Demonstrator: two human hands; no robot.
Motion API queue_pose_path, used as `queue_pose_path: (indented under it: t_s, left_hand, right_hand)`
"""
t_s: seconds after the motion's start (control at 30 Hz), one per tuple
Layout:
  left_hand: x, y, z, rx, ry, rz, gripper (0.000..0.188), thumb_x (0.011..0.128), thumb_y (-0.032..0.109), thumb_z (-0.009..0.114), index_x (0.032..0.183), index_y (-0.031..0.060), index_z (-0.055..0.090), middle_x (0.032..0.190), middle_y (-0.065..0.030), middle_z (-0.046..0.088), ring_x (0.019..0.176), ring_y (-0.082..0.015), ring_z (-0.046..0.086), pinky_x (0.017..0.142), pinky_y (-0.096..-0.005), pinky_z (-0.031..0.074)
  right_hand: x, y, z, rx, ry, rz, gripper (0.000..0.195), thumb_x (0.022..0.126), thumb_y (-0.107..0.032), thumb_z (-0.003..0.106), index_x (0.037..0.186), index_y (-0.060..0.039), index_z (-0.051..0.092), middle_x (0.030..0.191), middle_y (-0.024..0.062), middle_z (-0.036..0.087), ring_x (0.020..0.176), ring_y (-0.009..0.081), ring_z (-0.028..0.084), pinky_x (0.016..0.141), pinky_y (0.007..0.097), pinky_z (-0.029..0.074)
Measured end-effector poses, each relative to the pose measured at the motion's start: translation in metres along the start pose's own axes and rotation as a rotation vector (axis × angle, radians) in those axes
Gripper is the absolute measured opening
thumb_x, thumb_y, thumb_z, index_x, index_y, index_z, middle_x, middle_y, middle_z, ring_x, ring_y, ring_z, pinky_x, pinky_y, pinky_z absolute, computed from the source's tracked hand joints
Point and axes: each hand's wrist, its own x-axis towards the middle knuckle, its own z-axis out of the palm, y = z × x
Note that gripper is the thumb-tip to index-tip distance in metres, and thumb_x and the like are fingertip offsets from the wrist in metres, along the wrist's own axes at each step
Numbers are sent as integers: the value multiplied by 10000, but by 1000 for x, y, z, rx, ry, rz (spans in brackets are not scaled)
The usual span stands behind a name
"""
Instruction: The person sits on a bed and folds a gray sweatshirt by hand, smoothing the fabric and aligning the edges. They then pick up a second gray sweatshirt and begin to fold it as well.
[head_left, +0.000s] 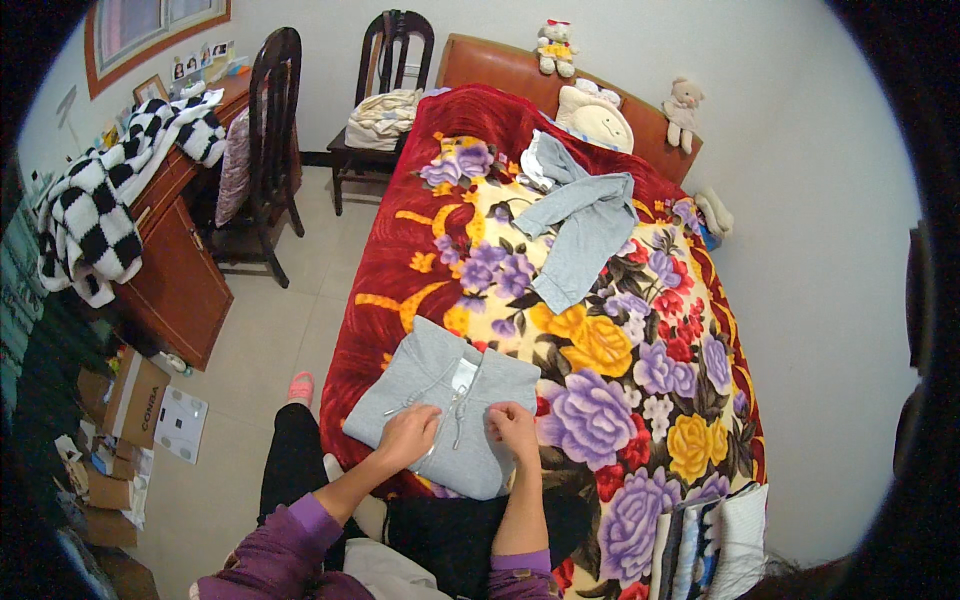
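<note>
A grey zip-front sweatshirt (480, 442) with drawstrings lies folded on the floral blanket (592, 409), its neck opening facing away from me. My left hand (411, 433) is on its front, beside the metal zip and a drawstring. On the other side of the zip, my right hand (512, 429) has curled fingers at the fabric. Whether either hand grips the cloth cannot be made out. Farther up the bed, grey sweatpants (592, 217) lie loosely bent, with a white garment (534, 169) partly under them.
Folded clothes (742, 525) stand in a row at the bed's lower right. Soft toys (556, 49) sit along the headboard (487, 60). To the left are dark wooden chairs (274, 127), a desk (184, 277), cardboard boxes (135, 397) and a white scale (180, 426).
</note>
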Motion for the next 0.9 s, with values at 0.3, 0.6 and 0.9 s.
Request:
queue_pose_path:
  t_s: [0.3,0.6,0.9]
  left_hand:
    - [27,-39,3,312,-5,-162,296,701,116,574,977,15,532,892,-167,534,850,-334,512,729,-398,413]
    - [25,-29,-5,-234,-131,-288,369,668,201,645,955,-5,537,696,-124,558,662,-235,559,608,-328,443]
    - [20,-30,-21,217,88,58,443,720,190,606,1089,-11,464,1057,-179,485,972,-318,474,810,-353,395]
  right_hand:
    - [-1,1,47,-430,189,-214,239,712,-221,579,690,17,569,601,81,583,554,151,560,522,284,437]
    - [-20,-20,15,-334,0,192,304,642,-299,613,593,-5,550,504,104,556,450,180,541,481,308,433]
    - [-12,-10,-6,-307,417,-210,173,730,-166,562,763,3,577,699,142,589,639,233,572,594,318,444]
